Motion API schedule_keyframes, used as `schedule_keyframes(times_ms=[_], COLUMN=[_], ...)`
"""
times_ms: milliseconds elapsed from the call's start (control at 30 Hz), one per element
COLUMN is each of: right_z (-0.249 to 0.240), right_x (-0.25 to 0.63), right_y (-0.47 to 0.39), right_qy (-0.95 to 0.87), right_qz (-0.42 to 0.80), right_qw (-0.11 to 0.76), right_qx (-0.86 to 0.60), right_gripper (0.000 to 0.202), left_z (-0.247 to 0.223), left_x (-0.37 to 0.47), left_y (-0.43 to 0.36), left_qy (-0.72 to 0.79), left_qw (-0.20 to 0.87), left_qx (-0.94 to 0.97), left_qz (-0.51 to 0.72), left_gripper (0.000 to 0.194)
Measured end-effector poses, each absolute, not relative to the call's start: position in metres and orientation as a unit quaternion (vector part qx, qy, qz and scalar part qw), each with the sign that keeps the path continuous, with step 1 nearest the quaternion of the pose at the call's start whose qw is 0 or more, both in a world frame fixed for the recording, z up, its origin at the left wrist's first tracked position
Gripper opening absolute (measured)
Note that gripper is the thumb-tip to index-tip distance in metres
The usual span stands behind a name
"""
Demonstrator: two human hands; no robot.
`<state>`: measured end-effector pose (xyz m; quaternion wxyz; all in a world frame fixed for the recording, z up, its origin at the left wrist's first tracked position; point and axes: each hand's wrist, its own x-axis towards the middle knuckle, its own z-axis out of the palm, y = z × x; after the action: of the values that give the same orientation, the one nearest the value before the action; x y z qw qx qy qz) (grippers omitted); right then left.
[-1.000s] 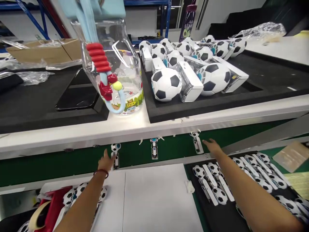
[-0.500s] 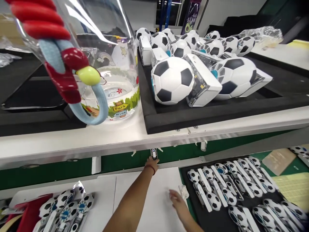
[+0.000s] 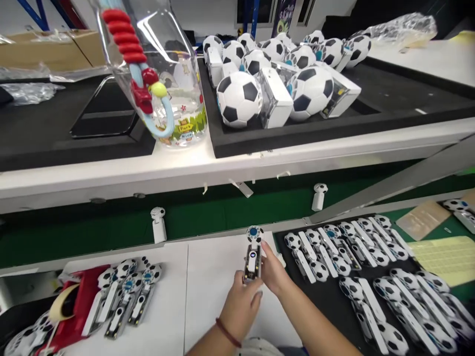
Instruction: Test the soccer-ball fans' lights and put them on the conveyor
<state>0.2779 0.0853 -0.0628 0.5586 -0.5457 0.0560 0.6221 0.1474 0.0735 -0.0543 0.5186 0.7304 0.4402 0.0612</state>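
In the head view, the left hand (image 3: pixel 240 302) and the right hand (image 3: pixel 273 271) both pinched 1 small football-patterned part (image 3: pixel 252 257), held upright over the white work surface (image 3: pixel 208 291). 2 like parts (image 3: pixel 158 225) stood on the green belt (image 3: pixel 208 217). More lay on the black tray (image 3: pixel 334 316) just right.

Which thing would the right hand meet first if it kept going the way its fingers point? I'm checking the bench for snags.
Probably the soccer-ball part it already grips with the left hand; past that, the green belt, though depth is unclear.
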Motion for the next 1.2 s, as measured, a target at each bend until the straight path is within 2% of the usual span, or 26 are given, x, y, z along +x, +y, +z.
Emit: schedule_keyframes(times_ms=[100,200,300,400,467,533,900,1100,1200], right_z=[-0.052,-0.042,-0.023,0.005,0.022,0.036,0.062,0.064,0.062], right_x=[0.267,0.254,0.245,0.239,0.234,0.228,0.209,0.207,0.206], right_y=[0.086,0.078,0.068,0.058,0.052,0.047,0.029,0.029,0.029], right_qy=[0.046,0.032,0.012,-0.033,-0.062,-0.084,-0.119,-0.113,-0.104], right_qz=[0.603,0.584,0.568,0.573,0.597,0.623,0.669,0.650,0.643], right_qw=[0.578,0.593,0.601,0.594,0.582,0.566,0.538,0.549,0.554], right_qx=[-0.548,-0.554,-0.562,-0.563,-0.549,-0.533,-0.499,-0.513,-0.518], right_gripper=[0.047,0.043,0.043,0.043,0.043,0.044,0.043,0.050,0.050], left_z=[-0.043,-0.032,-0.015,-0.001,0.004,0.007,0.034,0.037,0.036], left_x=[0.126,0.111,0.103,0.100,0.098,0.097,0.087,0.088,0.088], left_y=[0.036,0.022,0.024,0.034,0.040,0.043,0.027,0.028,0.029], left_qy=[0.407,0.390,0.391,0.427,0.411,0.382,0.339,0.340,0.334], left_qw=[0.436,0.441,0.531,0.671,0.747,0.780,0.831,0.814,0.812], left_qx=[0.802,0.807,0.751,0.588,0.496,0.471,0.405,0.426,0.436], left_qz=[-0.023,-0.047,0.040,0.146,0.164,0.156,0.174,0.201,0.200], left_gripper=[0.037,0.041,0.031,0.019,0.027,0.037,0.039,0.037,0.043])
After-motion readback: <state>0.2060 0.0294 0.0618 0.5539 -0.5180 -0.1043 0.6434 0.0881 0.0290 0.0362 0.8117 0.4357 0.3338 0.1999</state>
